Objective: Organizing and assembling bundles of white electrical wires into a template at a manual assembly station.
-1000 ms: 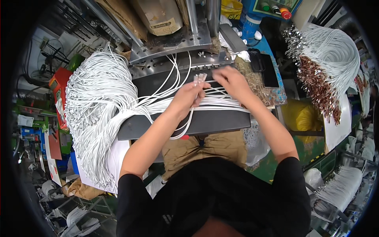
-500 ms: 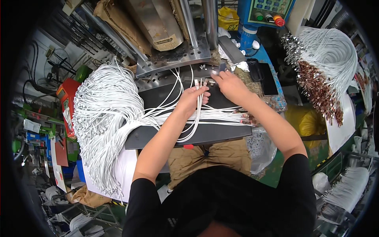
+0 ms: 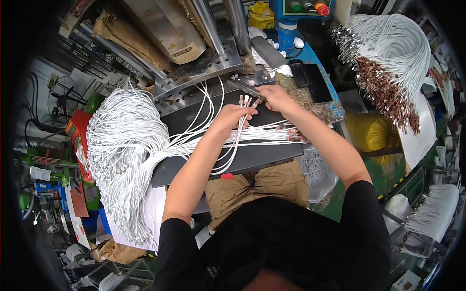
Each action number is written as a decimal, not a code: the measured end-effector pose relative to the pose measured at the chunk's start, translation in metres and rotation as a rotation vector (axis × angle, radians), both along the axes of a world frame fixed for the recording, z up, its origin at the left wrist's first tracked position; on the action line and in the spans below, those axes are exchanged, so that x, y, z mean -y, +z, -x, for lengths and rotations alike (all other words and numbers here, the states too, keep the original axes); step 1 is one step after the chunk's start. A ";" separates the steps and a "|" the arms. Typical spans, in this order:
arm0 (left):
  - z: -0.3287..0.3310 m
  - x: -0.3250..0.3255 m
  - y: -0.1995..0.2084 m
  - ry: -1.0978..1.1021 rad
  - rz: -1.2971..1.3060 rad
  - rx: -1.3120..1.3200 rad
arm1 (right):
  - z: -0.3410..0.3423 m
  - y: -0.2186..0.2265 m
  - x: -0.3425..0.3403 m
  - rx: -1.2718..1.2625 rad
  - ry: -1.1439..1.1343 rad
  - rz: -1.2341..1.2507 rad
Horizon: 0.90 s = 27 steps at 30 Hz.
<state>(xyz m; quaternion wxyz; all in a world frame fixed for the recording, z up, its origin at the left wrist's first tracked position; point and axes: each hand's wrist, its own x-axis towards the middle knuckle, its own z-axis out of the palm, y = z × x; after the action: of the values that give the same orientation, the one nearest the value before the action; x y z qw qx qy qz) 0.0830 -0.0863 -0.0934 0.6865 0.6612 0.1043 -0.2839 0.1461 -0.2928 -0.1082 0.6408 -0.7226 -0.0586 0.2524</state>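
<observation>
White cables point(image 3: 238, 138), central: I see left hand point(image 3: 235, 118) pinching them, fingers narrow. Right hand point(image 3: 276, 98), at its two o'clock: gripping metal tool point(image 3: 245, 89) (type unclear). Cable heap point(image 3: 126, 140): nine o'clock.

Desk point(image 3: 274, 154) straight before person point(image 3: 281, 233). Cable heap point(image 3: 126, 121) at its left; cable bundle point(image 3: 262, 134) runs from there rightward over desk. Behind, press plate point(image 3: 213, 63), posts point(image 3: 238, 29) rising above. Cable ends point(image 3: 246, 102) in left hand point(image 3: 235, 119); hand tool point(image 3: 245, 88) in right hand point(image 3: 275, 98), just beyond them. Over to right, phone point(image 3: 320, 83) on side desk point(image 3: 314, 54). Farther right from here, second heap point(image 3: 398, 48); sack point(image 3: 366, 136) between it and desk, plastic bag point(image 3: 318, 182) by desk's right end.
</observation>
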 end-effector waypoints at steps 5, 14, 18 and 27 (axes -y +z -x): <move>-0.001 0.010 0.001 0.041 -0.046 0.016 | 0.016 -0.018 -0.013 0.260 -0.068 0.098; -0.002 -0.008 -0.001 0.111 0.034 0.017 | 0.004 -0.020 0.001 0.283 -0.094 0.064; -0.008 -0.010 -0.003 0.001 0.040 -0.068 | 0.001 -0.028 0.001 0.362 0.056 0.049; 0.002 -0.007 -0.005 0.096 0.004 0.085 | 0.001 -0.012 0.009 0.178 0.085 0.002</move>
<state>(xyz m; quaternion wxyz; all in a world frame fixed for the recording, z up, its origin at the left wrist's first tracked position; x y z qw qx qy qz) 0.0807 -0.0795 -0.0982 0.7043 0.6657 0.1060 -0.2227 0.1454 -0.3021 -0.1202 0.6210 -0.7398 -0.1457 0.2140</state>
